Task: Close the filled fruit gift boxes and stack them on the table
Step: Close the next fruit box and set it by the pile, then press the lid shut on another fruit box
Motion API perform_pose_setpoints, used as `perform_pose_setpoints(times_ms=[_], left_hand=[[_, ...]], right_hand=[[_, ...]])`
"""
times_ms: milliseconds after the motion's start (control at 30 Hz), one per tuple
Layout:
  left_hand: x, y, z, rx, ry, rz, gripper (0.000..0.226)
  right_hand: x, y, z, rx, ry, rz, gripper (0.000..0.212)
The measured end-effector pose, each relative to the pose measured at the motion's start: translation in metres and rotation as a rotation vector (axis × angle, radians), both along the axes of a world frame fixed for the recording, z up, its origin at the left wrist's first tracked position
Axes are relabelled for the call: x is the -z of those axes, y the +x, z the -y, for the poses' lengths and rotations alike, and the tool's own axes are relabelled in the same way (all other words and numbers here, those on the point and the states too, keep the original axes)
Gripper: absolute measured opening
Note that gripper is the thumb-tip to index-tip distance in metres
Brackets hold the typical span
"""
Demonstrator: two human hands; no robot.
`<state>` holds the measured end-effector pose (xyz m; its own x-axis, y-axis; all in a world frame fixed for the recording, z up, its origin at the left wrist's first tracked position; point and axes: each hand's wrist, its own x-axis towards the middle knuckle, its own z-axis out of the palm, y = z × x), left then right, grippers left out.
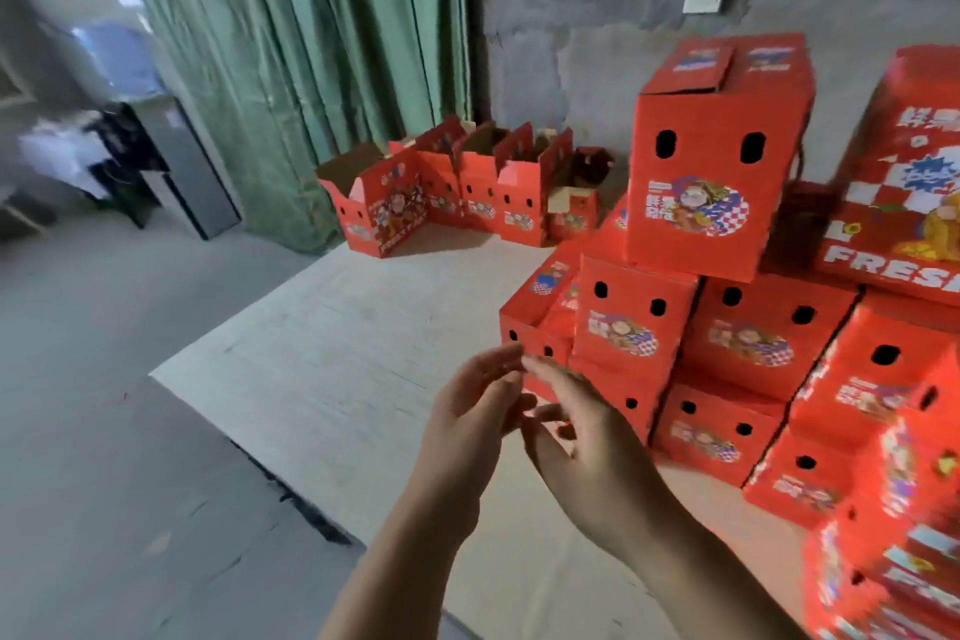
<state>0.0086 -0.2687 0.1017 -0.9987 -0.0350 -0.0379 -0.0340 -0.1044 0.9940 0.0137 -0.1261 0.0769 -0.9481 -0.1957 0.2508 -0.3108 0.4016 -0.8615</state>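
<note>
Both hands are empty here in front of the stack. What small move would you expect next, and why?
Probably a reach toward the far end of the table, where a row of open boxes stands with flaps up. The left hand and right hand hold nothing, fingers relaxed, and the stack beside them looks closed already. Whether those open boxes are filled cannot be told.

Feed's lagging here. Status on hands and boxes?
Left hand and right hand open, empty, over table. Closed boxes stacked right. Open boxes at far end. Nothing in the way.
</note>
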Motion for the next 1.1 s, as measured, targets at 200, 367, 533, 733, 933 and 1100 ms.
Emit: perform_pose_setpoints(times_ms=[200, 367, 533, 733, 933, 1100], left_hand=[[0.022, -0.016, 0.119, 0.022, -0.142, 0.043, 0.039], [0.04, -0.058, 0.169, 0.088, -0.226, 0.075, 0.045], [0.051, -0.142, 0.184, 0.212, -0.309, 0.084, 0.044], [0.054, -0.285, 0.208, 0.117, -0.376, 0.095, 0.042], [0.047, -0.425, 0.258, 0.065, -0.575, 0.012, 0.041], [0.057, -0.539, 0.311, 0.069, -0.932, -0.105, 0.039]], right_hand=[[0.031, -0.034, 0.119, -0.032, -0.076, 0.199, 0.055], [0.052, -0.068, 0.167, -0.019, -0.125, 0.281, 0.055], [0.069, -0.145, 0.177, 0.061, -0.093, 0.313, 0.067], [0.057, -0.293, 0.209, 0.099, -0.11, 0.296, 0.062], [0.034, -0.416, 0.264, 0.068, -0.079, 0.276, 0.064], [0.036, -0.481, 0.302, 0.084, -0.008, 0.326, 0.07]])
